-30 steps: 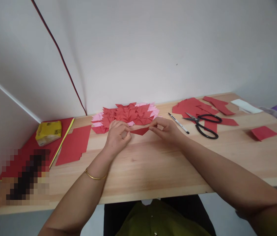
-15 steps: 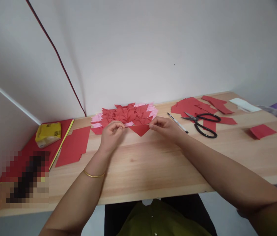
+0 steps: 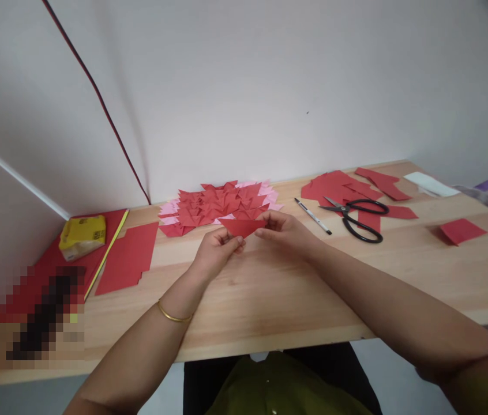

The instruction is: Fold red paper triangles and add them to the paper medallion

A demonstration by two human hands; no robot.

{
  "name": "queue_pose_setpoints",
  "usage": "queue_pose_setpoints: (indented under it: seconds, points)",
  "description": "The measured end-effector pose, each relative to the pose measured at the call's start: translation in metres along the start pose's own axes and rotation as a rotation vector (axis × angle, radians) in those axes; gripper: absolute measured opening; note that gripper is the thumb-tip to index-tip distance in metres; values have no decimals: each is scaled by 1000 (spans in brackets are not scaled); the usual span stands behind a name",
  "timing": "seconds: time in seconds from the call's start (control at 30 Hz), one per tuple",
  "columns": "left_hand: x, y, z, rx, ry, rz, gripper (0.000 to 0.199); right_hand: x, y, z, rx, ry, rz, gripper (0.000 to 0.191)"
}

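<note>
The red triangle [image 3: 240,226] is between the hands, long edge running left to right, left hand [image 3: 217,252] pinched on its near edge, right hand [image 3: 291,232] pinched on its right corner

No txt, brand or no. can be read for certain. On the yellow pkg [image 3: 83,230], dark print is seen in 2 spots: 1 small block [image 3: 98,234] near the R end of the front, stacked in approx. 2 rows, and 1 dark mark [image 3: 86,220] along the top; both are too small/blurred to be made out. On the white barrel of the pen [image 3: 313,216], tiny dark marks are shown in a line lengthwise, also illegible at this res. Whether these are letters or nos. can't be told.
</note>
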State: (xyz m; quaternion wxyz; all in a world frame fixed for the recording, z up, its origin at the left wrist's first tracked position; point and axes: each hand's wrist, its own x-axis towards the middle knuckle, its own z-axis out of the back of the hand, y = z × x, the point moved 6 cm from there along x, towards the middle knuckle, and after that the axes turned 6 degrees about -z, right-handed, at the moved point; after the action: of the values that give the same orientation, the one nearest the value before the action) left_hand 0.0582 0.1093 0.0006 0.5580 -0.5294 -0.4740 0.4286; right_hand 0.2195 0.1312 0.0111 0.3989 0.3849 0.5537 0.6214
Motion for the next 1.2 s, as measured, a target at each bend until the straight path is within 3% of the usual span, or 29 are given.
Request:
queue_pose_setpoints:
  seconds: [0.1, 0.23, 0.37, 0.6, 0.67, 0.83, 0.97, 1.1, 1.2]
  points:
    - [0, -3, -2, -6, 18, -22, 22, -2, 1, -12, 3, 59, 15, 33]
    - [-2, -4, -2, 142, 44, -6, 23, -4, 3, -16, 6, 60, 13, 29]
    - [-2, 0, 5, 230, 27, 47, 23, -3, 5, -1, -20, -49, 27, 24]
    - [0, 6, 9, 164, 25, 54, 26, -4, 14, 26, -14, -268, 87, 25]
    - [0, 5, 9, 147, 3, 65, 27, -3, 12, 21, 37, -201, 63, 22]
    - [-2, -2, 1, 149, 38, 54, 26, -2, 0, -11, 62, 128, 18, 25]
    - [-1, -3, -1, 99, 69, 12, 26, -3, -3, -14, -12, 100, 38, 25]
    - [2, -7, 12, 35, -90, -114, 20, -3, 1, -9, -78, 75, 49, 27]
    - [3, -7, 14, 40, -93, -119, 20, -3, 3, -3, -92, 18, 33, 26]
